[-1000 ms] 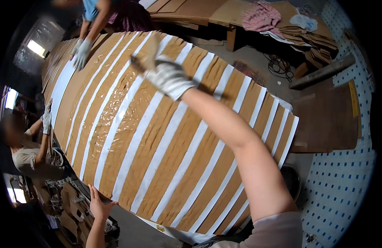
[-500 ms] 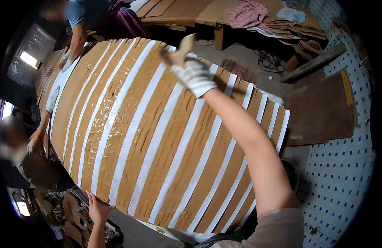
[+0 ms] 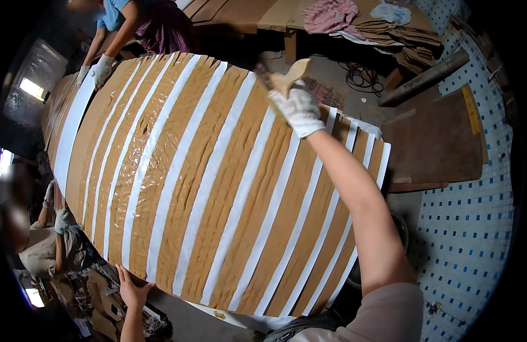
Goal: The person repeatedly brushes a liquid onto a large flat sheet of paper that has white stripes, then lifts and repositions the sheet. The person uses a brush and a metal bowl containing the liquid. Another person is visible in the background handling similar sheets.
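Note:
My right hand, in a white work glove, is closed on a brush with a pale wooden handle. Its dark bristles, blurred, are at the far edge of a broad spread of overlapping brown cardboard sheets. White strips run between the brown bands. Toward the left the surface shines and looks wet, with wrinkles. Bare and with fingers spread, my left hand touches the near edge of the spread at lower left.
At the far left, a co-worker's gloved hands touch a white strip; another co-worker's gloved hand is below. A wooden table holds a pink striped cloth. A cable lies on the floor; brown boards stand right.
My right hand has swept the brush rightward along the far edge. My left hand stays at the near edge. The far co-worker now has both hands at the white strip; the other has drawn back.

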